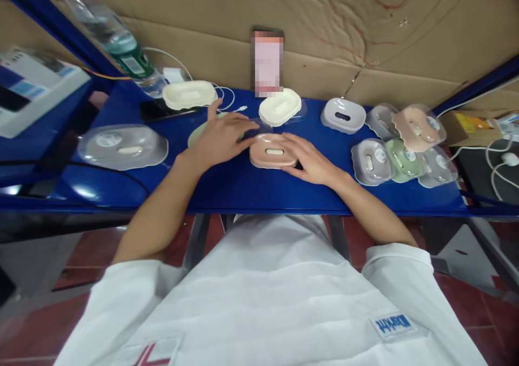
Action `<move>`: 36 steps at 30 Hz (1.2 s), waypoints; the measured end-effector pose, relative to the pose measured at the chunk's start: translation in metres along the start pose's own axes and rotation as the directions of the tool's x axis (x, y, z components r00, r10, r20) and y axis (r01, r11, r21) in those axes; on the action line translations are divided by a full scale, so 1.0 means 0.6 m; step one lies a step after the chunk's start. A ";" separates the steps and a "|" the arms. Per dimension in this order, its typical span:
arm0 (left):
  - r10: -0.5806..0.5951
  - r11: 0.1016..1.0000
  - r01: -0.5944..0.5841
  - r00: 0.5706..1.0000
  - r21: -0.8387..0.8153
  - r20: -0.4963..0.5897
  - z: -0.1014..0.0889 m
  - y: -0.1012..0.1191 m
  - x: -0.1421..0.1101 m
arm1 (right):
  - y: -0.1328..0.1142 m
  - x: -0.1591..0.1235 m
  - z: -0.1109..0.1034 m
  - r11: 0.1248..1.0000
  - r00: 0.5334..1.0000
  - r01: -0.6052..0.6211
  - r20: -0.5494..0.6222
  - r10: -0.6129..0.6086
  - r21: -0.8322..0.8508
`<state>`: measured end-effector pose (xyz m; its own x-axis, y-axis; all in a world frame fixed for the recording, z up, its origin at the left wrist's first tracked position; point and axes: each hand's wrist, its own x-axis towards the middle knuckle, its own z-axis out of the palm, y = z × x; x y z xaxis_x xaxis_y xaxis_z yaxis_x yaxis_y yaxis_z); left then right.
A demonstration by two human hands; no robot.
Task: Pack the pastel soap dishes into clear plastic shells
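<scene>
A peach soap box (265, 159) with a cream oval insert sits on the blue table before me. My right hand (310, 158) grips its right end, thumb low at the front and fingers over the top. From the left comes my left hand (227, 133), fingers stretched and apart, its thumb at the box's left edge. Clear plastic (263, 125) shows by its fingertips; whether they touch it I cannot tell. Partly hidden under this hand lies a pale green piece (197, 132). A cream tray (279, 108) rests just behind the box.
Several lidded soap boxes (373, 163) are grouped at the right, near a grey-lilac box (343, 116). Another lidded grey box (121, 148) is at the left. Behind stand a phone (267, 63) and a water bottle (130, 52); a cream tray (190, 94) and white cable (227, 98) lie nearby.
</scene>
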<state>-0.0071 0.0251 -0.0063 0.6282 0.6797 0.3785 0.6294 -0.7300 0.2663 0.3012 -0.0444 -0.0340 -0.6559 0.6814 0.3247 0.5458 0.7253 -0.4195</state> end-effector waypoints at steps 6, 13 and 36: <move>0.164 0.986 -0.157 0.979 -0.062 0.121 0.000 0.057 -0.003 | 0.001 0.005 -0.001 0.999 0.998 -0.043 -0.048 0.043 0.010; 0.119 0.993 -0.116 0.980 -0.026 0.162 -0.004 0.031 0.001 | -0.003 0.004 -0.012 0.995 0.997 -0.072 0.028 0.074 -0.066; -0.044 0.991 0.081 0.952 -0.110 0.303 0.008 0.071 -0.027 | -0.013 0.000 -0.032 0.997 0.998 -0.025 -0.050 0.029 0.075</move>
<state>0.0119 -0.0166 -0.0052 0.7087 0.7010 0.0795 0.6243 -0.6756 0.3921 0.3072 -0.0485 -0.0143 -0.6128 0.7062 0.3547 0.5214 0.6986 -0.4900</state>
